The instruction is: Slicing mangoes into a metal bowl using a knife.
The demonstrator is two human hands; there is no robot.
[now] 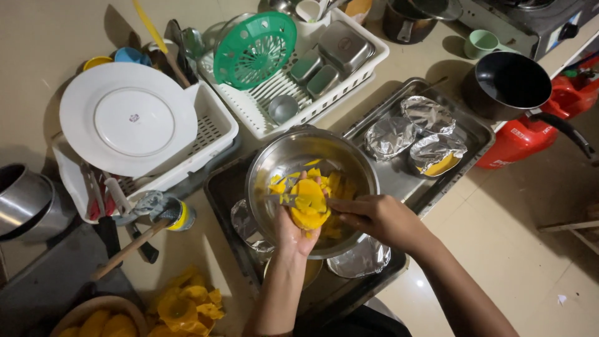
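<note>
The surface (56,37) is crowded with kitchenware. Two steel trays are laid side by side on it: the far tray (474,128) carries foil cups (430,134), and the near tray (218,187) has more foil cups under and beside a steel bowl (293,153). The bowl is set over the near tray, and yellow mango pieces (337,184) are seen inside it. A white plate (128,118) is leaned in a white rack (215,131); a second rack (368,59) is filled with a green strainer (253,50) and steel tins. A black pan (505,84) is placed at the surface's edge, above a red canister (518,137) on the floor. Mango peels (187,309) are heaped at the near edge.

A mango half (310,206) is cupped over the bowl in the left hand (293,234), whose grip is closed under the fruit, the cut flesh turned up. A knife (284,200) is held by the right hand (374,218), its grip closed tight on the handle, and the blade is laid across the flesh.
</note>
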